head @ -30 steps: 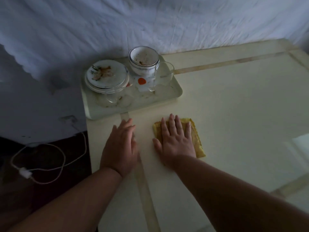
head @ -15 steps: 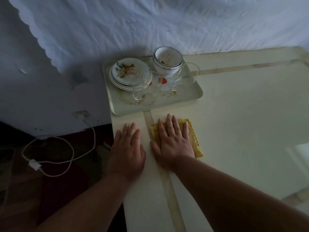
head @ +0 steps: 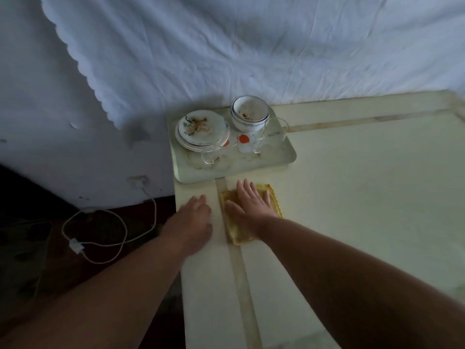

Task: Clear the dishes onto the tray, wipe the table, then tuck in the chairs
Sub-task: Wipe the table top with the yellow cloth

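Pale cream tabletop (head: 352, 210), banded with inlaid strips, fills my view, and closest to me two bare forearms reach out across its left edge. Left hand (head: 192, 222) lies flat with straight fingers on the bare table near the edge, holding nothing. Just beside it, right hand (head: 247, 205) presses flat, fingers spread, on the folded yellow cloth (head: 273, 206), which lies across one strip; nothing is gripped, only pushed down. Beyond the cloth, close to its far edge, sits the tray (head: 284, 158) in the table's corner, carrying stacked plates (head: 201, 128) smeared with food, a soiled bowl (head: 249, 113) and two clear glass cups (head: 273, 132). Behind hangs a white sheet (head: 251, 46); on the dark floor to the left lies a white cable (head: 105, 238).

I judge the dishes cleared and the wiping in hand. Next I would sweep the cloth rightward over the broad unwiped top, keeping pressure even and staying off the tray. I can read no writing or brand; an orange mark on the tray is only decoration.
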A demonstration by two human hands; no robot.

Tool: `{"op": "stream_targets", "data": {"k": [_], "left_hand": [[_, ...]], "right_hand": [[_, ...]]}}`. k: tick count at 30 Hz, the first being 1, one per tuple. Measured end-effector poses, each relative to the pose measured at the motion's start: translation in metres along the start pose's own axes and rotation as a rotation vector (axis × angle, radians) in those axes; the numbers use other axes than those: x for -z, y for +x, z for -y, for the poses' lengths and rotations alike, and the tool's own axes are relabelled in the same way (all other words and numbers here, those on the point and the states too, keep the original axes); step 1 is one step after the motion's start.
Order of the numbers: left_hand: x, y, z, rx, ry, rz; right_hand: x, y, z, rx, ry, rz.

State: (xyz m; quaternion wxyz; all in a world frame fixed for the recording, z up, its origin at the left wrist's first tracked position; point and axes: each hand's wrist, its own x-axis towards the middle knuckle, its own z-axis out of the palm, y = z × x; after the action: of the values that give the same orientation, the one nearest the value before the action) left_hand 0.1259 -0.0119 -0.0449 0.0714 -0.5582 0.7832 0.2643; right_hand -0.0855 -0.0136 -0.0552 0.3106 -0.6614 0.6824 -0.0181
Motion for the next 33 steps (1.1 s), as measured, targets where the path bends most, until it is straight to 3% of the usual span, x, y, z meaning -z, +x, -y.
{"op": "stream_targets", "data": {"k": [4,9,15,19,23,28,33], "left_hand": [[0.033,-0.044,-0.021,0.083,-0.244,-0.062],[0.042,-0.122,-0.046,0.244,-0.716,-0.253],[0.070,-0.174,-0.057,0.372,-1.054,-0.405],[0.103,-0.184,-0.057,0.282,-1.065,-0.429],[0.110,-0.181,-0.052,0.140,-1.082,-0.385],[0.115,-0.175,-0.060,-0.041,-1.047,-0.300],[0.119,-0.198,-0.085,-0.222,-0.957,-0.113]], "right_hand": [[0.019,-0.059,0.000,-0.009,0.306,-0.139],[0.029,-0.139,-0.005,-0.233,0.984,-0.277],[0.093,-0.187,-0.017,-0.352,1.087,-0.337],[0.137,-0.211,-0.007,-0.357,1.156,-0.449],[0.139,-0.259,0.011,-0.429,1.193,-0.521],[0.096,-0.323,0.033,-0.587,1.309,-0.723],[0.026,-0.400,0.053,-0.737,1.519,-0.935]]}}
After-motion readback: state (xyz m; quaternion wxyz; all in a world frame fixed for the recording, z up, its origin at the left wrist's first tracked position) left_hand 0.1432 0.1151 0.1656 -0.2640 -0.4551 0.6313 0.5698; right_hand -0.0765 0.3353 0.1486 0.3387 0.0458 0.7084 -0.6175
